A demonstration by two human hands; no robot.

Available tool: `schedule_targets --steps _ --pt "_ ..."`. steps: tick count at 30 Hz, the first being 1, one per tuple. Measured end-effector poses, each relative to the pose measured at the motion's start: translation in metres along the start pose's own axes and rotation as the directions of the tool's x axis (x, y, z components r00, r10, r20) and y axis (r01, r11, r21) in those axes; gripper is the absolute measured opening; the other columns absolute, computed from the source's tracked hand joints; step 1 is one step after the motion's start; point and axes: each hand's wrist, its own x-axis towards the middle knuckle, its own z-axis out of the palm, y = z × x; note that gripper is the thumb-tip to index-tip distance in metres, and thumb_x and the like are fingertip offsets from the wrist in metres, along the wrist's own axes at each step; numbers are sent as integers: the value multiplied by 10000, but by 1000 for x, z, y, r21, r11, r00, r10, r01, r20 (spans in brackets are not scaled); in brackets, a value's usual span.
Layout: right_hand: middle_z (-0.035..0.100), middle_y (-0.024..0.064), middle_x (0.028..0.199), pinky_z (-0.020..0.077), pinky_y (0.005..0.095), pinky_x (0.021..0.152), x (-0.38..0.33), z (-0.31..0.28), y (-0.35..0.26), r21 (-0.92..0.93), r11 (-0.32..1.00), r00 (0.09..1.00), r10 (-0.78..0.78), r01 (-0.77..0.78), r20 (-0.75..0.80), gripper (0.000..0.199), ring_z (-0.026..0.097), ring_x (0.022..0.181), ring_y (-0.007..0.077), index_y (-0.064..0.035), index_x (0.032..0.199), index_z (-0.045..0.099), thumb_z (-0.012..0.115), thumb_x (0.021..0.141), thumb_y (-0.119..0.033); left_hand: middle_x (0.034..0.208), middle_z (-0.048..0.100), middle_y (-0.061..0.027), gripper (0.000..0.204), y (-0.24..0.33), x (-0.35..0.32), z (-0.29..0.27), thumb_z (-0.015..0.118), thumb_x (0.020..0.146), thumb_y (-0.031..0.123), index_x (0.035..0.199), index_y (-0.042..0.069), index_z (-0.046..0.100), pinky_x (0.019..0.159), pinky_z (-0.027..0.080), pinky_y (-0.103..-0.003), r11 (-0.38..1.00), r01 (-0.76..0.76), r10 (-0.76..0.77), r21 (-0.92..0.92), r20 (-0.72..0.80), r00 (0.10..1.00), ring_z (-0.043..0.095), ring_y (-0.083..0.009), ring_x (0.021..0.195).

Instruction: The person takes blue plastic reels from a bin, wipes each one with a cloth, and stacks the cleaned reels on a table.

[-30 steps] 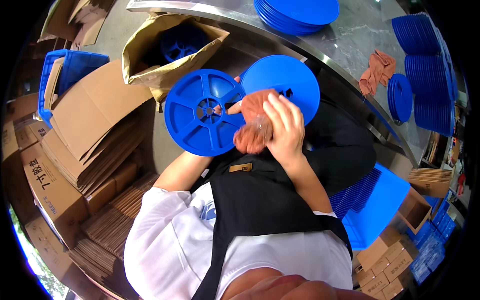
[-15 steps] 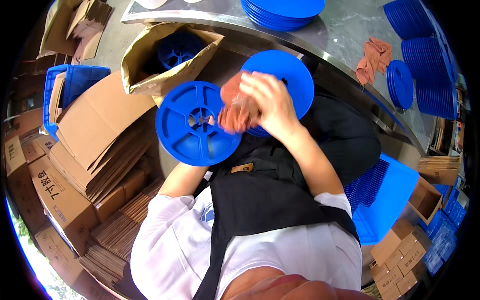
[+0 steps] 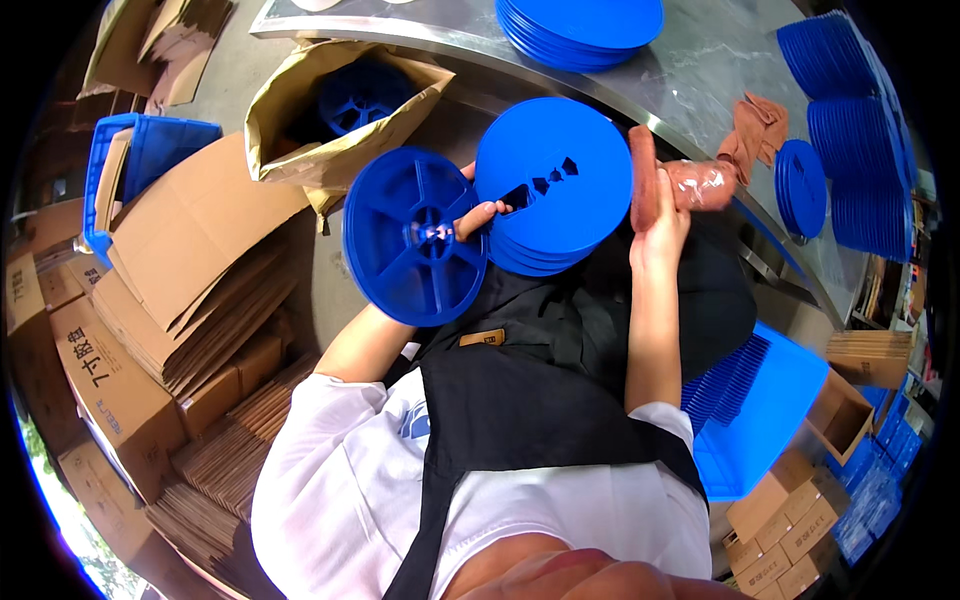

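My left hand [image 3: 478,220] is closed on a blue spoked reel [image 3: 390,225]. The reel is tilted and hides most of that hand; fingertips show at its right edge, by a slot in the top disc of a stack of blue discs [image 3: 550,135] at my lap. Whether they also grip that disc I cannot tell. To the right of the stack, my right hand [image 3: 660,235] grips a reddish-brown, disc-headed tool [image 3: 644,180]. Its thick handle is wrapped in clear film and points right.
Blue reels lie in an open paper sack [image 3: 290,100]. The metal table [image 3: 690,95] bears blue disc stacks [image 3: 580,35] and a brown cloth [image 3: 757,130]. A blue bin [image 3: 745,450] stands at right, flattened cardboard [image 3: 200,250] and boxes at left.
My right hand has moved right with the brown tool, away from the reel and past the disc stack. The reel has tilted and shifted right, next to the stack.
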Motion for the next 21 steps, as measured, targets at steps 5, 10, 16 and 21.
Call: schedule_targets --steps 5,10,16,21 --pt "582 69 1153 438 271 923 -44 51 -30 221 918 918 257 -330 303 329 553 1077 179 -31 1238 492 511 929 -143 1209 559 -137 607 32 -4 30 704 812 132 1339 21 425 945 451 -336 984 -4 18 176 -80 997 551 -206 1107" --pt "600 152 1125 455 395 889 -86 43 29 -363 412 540 -499 836 678 452 581 1014 296 -15 1033 585 783 631 -72 1313 486 -144 708 4 3 35 717 796 160 1389 22 354 993 409 -332 996 -37 39 -75 31 999 491 -205 1188" --pt "604 120 1144 460 385 882 -94 130 4 65 449 135 -400 891 906 353 571 1049 305 -58 1034 609 675 698 -144 1309 489 -144 706 6 -3 24 718 795 159 1386 19 357 986 415 -333 994 -60 61 -87 8 998 500 -205 1178" --pt "609 109 1109 461 371 884 -41 126 18 -384 432 547 -363 816 754 479 567 1011 314 -54 1038 600 741 581 -59 1307 491 -144 704 8 -6 25 720 794 158 1383 17 360 980 421 -334 993 -84 84 -83 -10 996 507 -205 1170"
